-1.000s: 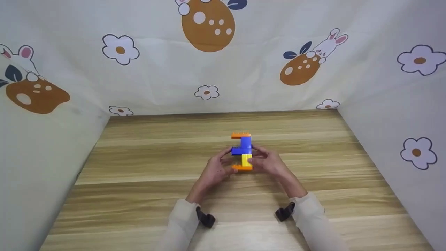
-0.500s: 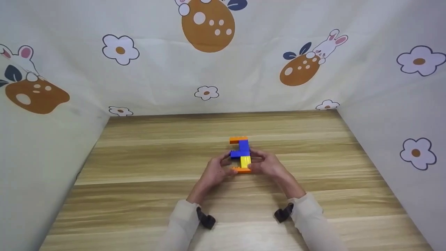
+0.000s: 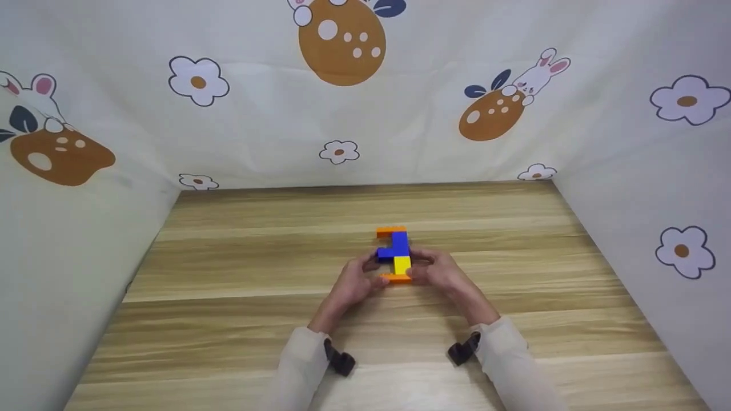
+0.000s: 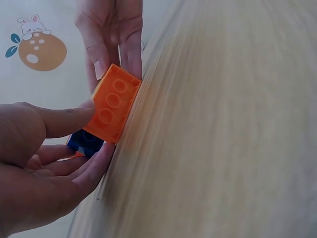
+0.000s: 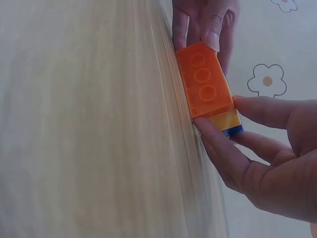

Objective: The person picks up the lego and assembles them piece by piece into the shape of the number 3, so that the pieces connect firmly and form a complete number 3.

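Observation:
Toy building bricks are joined into an E-like shape low at the tabletop in the head view. An orange brick (image 3: 391, 231) forms the far end, blue bricks (image 3: 400, 242) the middle. Nearer come a yellow brick (image 3: 402, 265) and another orange brick (image 3: 396, 279), whose hollow underside (image 4: 113, 104) faces the left wrist camera. My left hand (image 3: 354, 279) holds the left side, thumb on the near orange brick and fingers by the blue one. From the right, my right hand (image 3: 444, 270) grips the shape, thumb near the yellow brick (image 5: 226, 120). Fingers partly hide the bricks' sides.
The wooden tabletop (image 3: 240, 251) spreads around the hands. Patterned cloth (image 3: 268, 131) with flowers and rabbits walls the back and both sides. Black straps with small mounts (image 3: 341, 362) sit at both wrists.
Both hands have brought the brick shape slightly down and toward me, and its far end has shifted a little left. The grip looks the same.

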Demonstrator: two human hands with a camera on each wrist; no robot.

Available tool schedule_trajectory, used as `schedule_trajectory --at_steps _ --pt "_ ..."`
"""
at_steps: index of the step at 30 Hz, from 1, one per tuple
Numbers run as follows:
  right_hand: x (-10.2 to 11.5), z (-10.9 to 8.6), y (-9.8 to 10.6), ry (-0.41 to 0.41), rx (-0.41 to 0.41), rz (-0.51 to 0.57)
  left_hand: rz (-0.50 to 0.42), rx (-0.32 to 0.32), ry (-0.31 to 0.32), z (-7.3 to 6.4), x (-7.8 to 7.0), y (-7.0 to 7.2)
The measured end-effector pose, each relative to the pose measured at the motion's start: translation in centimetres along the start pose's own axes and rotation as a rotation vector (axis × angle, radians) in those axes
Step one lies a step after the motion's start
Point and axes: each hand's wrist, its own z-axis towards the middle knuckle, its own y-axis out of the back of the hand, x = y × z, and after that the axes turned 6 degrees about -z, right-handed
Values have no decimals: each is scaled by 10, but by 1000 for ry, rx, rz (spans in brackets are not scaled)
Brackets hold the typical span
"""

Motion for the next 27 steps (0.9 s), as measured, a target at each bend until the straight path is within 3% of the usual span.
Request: schedule_trajectory --at_steps 12,19,27 --pt "-4 1 -2 3 10 2 -2 -25 4 -4 0 0" --pt "-4 1 1 -18 35 57 17 -31 -5 -5 -1 -2" --pt "-3 0 4 -51 32 67 -30 -42 85 -7 -4 -2"
